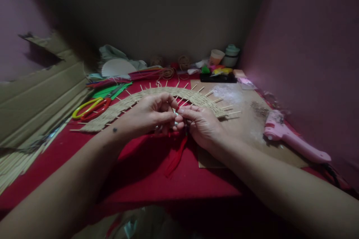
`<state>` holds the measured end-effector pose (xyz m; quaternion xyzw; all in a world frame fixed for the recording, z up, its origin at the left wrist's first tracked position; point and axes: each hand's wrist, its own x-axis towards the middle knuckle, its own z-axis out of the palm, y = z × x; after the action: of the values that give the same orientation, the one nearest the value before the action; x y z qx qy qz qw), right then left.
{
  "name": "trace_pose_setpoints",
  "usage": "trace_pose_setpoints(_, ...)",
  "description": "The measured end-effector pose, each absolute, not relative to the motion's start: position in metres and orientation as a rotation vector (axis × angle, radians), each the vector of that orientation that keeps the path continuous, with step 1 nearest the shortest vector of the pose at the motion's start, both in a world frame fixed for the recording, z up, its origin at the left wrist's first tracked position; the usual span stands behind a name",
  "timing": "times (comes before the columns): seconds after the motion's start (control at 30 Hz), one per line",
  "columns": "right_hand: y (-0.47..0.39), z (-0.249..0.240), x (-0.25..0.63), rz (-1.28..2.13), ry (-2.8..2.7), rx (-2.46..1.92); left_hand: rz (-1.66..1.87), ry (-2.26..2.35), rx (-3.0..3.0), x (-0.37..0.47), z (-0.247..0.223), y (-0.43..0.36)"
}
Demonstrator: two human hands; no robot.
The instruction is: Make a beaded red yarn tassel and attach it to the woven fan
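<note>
My left hand (161,111) and my right hand (200,123) meet at the middle of the view, fingertips nearly touching. Both pinch a small red piece (177,108) between them. A bit of something pale shows among the fingers, too small to name. Below my right hand hangs a red tassel-like strip (177,158). Behind the hands, a woven straw arc (129,101) with thin sticks poking out of its edges lies on the red cloth (140,179) and partly on a brown board (241,119).
Scissors with yellow and red handles (94,108) lie at the left near green sheets (103,91). A pink glue gun (294,136) rests at the right. A black tray-like object (217,78), a cup (217,56) and twine balls (184,62) stand at the back. Cardboard (39,97) is at the left.
</note>
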<state>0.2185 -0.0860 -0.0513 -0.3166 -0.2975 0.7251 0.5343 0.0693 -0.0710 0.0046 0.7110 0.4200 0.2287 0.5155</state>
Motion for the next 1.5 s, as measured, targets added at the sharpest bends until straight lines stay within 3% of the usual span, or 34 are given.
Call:
trace_pose_setpoints(0.67,-0.086,-0.049,0.217,1.673,-0.764,-0.757,0.405,1.076,1.753,0.063,0.004,-0.067)
trace_pose_setpoints(1.1,-0.091,-0.055,0.217,1.541,-1.003,-0.899,0.706,0.892,2.79,0.059,0.005,-0.072)
trace_pose_setpoints(1.5,-0.089,-0.052,0.22,1.734,-0.968,-0.711,0.705,1.113,2.324,0.06,0.002,-0.065)
